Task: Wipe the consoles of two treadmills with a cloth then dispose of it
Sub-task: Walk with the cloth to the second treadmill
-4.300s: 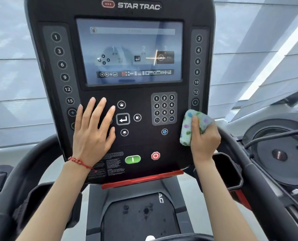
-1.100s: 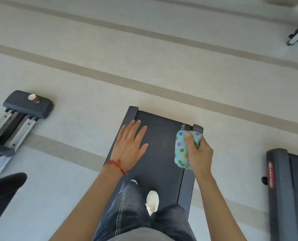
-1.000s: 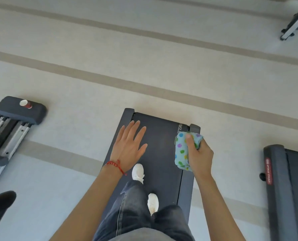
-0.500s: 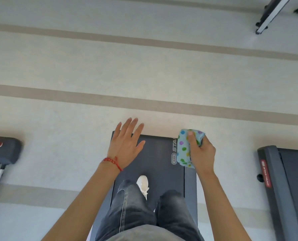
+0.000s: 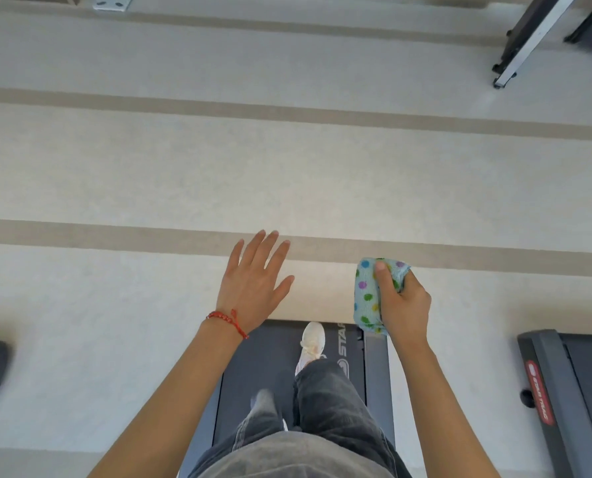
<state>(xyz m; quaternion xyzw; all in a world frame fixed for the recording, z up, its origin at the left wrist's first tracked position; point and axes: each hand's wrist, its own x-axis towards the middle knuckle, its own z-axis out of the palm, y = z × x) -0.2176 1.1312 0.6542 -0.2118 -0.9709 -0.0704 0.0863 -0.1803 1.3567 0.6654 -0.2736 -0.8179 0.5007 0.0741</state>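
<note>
The person is stepping off the treadmill deck (image 5: 274, 367), right hand (image 5: 403, 305) fingers gripping the dotted cloth (image 5: 370, 294), left hand (image 5: 253, 284) splayed empty (no console visible); disposal is evidently pending.

View has swung from the console down to the floor. The person has stepped along the treadmill deck (image 5: 274, 357) to its end, one white shoe (image 5: 312, 341) now at the edge; both hands now hang over pale floor (image 5: 149, 167)
</note>
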